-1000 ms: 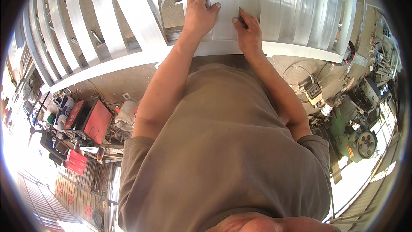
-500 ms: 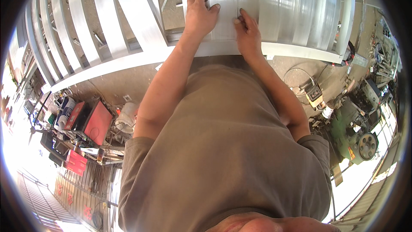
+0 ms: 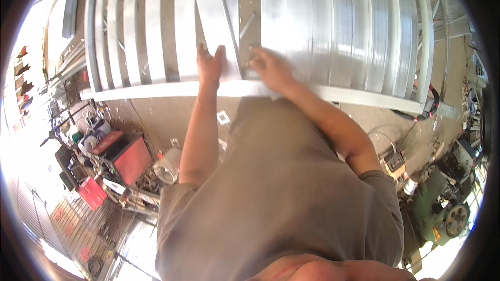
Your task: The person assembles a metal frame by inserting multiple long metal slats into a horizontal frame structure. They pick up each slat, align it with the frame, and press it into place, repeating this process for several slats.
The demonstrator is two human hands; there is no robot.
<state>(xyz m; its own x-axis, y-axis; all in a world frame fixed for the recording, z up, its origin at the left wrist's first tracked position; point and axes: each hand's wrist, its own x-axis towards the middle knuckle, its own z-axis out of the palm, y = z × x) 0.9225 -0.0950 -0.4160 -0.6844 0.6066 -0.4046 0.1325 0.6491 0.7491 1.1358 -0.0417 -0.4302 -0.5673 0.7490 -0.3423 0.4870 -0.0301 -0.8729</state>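
A silvery metal frame [image 3: 172,89] spans the far part of the view and bears long flat metal slats. One loose slat [image 3: 221,18] lies aslant, its near end close to the front rail. My left hand [image 3: 210,68] is at this slat's left edge near that end, thumb and forefinger apart; whether it grips the edge cannot be made out. Over the gap to the right of the slat is my right hand [image 3: 272,73], smeared by motion, fingers partly bent. Beside it, several wide slats [image 3: 323,31] lie side by side; what its fingertips touch is unclear.
On the floor at left stand a red box-shaped machine [image 3: 130,160] and a whitish bucket-like container [image 3: 168,166]. A green machine with a wheel [image 3: 456,220] is at right, near a small yellow-and-black device [image 3: 394,162] with a cable. A white square piece [image 3: 223,117] lies before the frame.
Both hands have left the close-set slats. My left hand is now at the slanted slat, my right over the gap beside it. The whole view has shifted toward the left.
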